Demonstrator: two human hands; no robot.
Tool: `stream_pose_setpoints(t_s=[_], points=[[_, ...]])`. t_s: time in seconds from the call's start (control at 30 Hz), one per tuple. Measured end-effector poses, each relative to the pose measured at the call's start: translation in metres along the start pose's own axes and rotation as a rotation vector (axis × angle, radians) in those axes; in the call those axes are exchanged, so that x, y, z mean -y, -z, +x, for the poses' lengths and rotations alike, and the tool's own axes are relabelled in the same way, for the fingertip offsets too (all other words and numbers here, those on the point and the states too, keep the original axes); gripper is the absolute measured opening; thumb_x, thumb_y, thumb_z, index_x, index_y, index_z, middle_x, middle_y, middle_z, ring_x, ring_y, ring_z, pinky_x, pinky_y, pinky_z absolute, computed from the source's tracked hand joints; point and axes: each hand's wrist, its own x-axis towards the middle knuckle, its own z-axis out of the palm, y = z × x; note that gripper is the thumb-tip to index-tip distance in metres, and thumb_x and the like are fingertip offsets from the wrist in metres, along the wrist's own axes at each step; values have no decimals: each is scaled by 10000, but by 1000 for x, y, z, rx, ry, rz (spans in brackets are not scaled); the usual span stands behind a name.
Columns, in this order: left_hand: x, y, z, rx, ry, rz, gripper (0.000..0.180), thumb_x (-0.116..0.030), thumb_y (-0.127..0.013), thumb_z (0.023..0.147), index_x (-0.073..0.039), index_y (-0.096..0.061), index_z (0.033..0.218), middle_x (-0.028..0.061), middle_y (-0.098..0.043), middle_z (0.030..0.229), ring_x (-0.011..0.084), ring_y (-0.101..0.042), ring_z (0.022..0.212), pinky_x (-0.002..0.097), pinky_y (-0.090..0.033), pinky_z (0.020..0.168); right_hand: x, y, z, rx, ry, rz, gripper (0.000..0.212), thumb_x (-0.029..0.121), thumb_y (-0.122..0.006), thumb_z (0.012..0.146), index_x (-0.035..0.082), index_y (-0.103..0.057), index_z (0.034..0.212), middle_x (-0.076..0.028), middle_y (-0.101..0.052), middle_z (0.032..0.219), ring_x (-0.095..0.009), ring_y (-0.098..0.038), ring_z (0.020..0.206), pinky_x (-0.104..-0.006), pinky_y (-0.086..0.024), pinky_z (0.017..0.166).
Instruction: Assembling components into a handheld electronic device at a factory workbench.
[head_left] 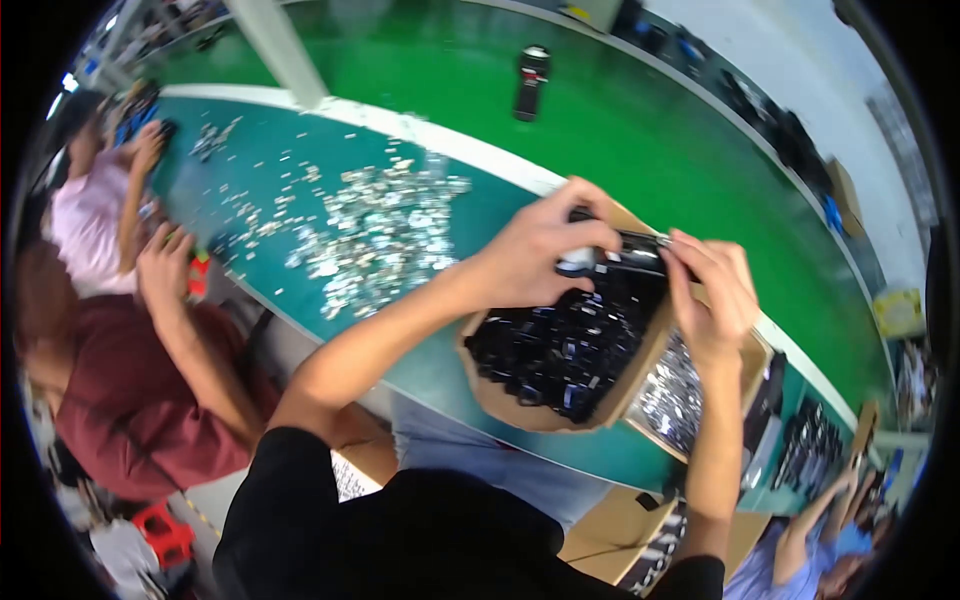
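Above an open cardboard box (505, 405), my left hand (545, 250) is closed round a glossy black handheld device (640, 252) with a pale rounded end. The device lies roughly level, its far end pointing right. At that right end my right hand (718, 290) has thumb and fingers pinched together; a tiny silvery bit shows at the tips, too small to name. Heaped in the box below are shiny black plastic parts (565, 350). Right beside it, a second box (745, 375) holds many small silvery pieces (672, 400).
Small silvery parts (385, 230) lie spread over the green table (425, 345) to the left. Another black device (532, 85) rests beyond the table's white edge. Black items (808, 445) are piled at right. Co-workers sit at left, one in a maroon shirt (150, 400); others are at lower right.
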Motion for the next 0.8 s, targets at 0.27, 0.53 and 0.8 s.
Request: stream_pose_setpoints(t_s=[0.27, 0.53, 0.8], points=[[-4, -7, 6, 46, 4, -4, 481, 59, -895, 571, -55, -649, 969, 127, -503, 1190, 324, -621, 1118, 427, -534, 947, -6, 14, -8, 102, -1, -47, 265, 0, -797, 646, 70, -760, 899, -46, -690, 997, -255, -595, 915, -384, -467, 798], [-5, -9, 5, 67, 6, 0, 506, 88, -890, 553, -59, -632, 962, 133, -511, 1198, 320, -624, 1088, 410, -548, 894, 2, 8, -7, 173, -129, -38, 202, 76, -839, 669, 113, -766, 853, -7, -650, 1062, -253, -549, 1010, -390, -398, 815], [-6, -14, 5, 77, 15, -15, 524, 98, -891, 538, -62, -634, 966, 130, -517, 1196, 308, -615, 1065, 391, -535, 849, 4, 8, -8, 217, -177, -30, 180, 111, -840, 699, 102, -747, 853, -2, -650, 1071, -247, -536, 1009, -387, -387, 835]])
